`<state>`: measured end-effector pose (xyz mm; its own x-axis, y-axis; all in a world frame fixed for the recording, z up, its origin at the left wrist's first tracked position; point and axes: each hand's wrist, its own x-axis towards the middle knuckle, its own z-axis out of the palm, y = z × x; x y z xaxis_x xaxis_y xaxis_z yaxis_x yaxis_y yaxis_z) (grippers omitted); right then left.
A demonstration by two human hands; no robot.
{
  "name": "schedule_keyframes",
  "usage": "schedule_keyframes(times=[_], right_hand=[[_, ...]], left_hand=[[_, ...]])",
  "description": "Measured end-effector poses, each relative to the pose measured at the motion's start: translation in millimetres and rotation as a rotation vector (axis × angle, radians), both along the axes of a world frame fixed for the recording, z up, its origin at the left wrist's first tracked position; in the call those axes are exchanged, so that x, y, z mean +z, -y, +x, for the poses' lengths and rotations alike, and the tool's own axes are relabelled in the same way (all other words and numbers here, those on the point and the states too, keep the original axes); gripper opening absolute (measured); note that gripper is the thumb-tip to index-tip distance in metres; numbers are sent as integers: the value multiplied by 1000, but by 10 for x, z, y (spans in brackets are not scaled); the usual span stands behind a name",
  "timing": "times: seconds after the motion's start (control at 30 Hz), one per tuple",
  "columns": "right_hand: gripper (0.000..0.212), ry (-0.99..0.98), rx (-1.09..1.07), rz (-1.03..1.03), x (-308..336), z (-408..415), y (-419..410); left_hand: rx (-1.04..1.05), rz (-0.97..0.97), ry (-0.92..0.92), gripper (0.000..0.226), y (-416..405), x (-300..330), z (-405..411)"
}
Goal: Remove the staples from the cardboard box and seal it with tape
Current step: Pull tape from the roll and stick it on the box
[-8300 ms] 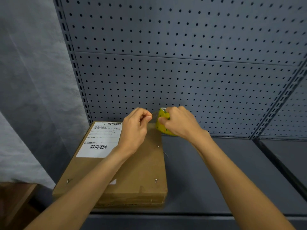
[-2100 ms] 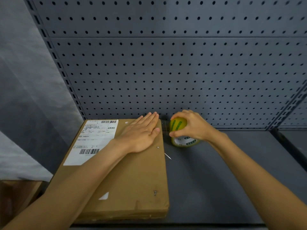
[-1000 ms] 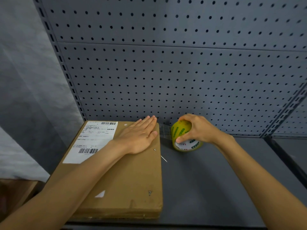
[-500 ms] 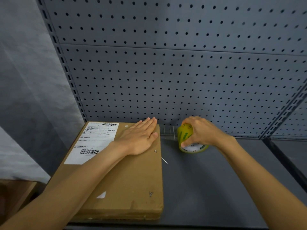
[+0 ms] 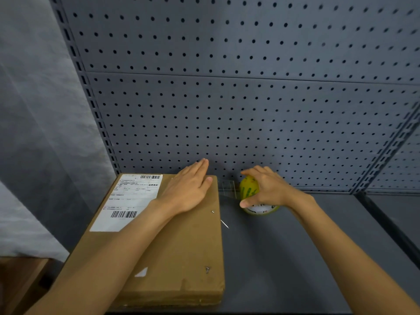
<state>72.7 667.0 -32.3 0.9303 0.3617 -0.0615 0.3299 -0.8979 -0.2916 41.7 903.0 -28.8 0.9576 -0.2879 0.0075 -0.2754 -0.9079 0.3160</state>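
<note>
A flat brown cardboard box with a white shipping label lies on the left of the dark shelf. My left hand presses flat, fingers straight, on the box's far right corner. My right hand grips a yellow-green tape roll just right of the box, near the back wall. A clear strip of tape stretches from the roll to the box's far right edge. Two staples stick up along the box's right side.
A thin loose metal pin lies on the grey shelf beside the box. A grey pegboard wall closes the back. A wooden piece sits low at the left. A dark upright and shelf edge run at right.
My right hand has carried the tape roll to the right, away from the box, drawing out a longer clear strip. My left hand stays pressed on the box corner.
</note>
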Motion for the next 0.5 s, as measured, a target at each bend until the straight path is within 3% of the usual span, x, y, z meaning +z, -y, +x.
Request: schedule_keyframes(times=[0.23,0.5], right_hand=[[90,68,-19,33,20,-61,-51],[58,97,-117,156,49,-61,-59]], left_hand=[[11,64,17,50,-10,-103,56],[1,35,58,47,13,14,88]])
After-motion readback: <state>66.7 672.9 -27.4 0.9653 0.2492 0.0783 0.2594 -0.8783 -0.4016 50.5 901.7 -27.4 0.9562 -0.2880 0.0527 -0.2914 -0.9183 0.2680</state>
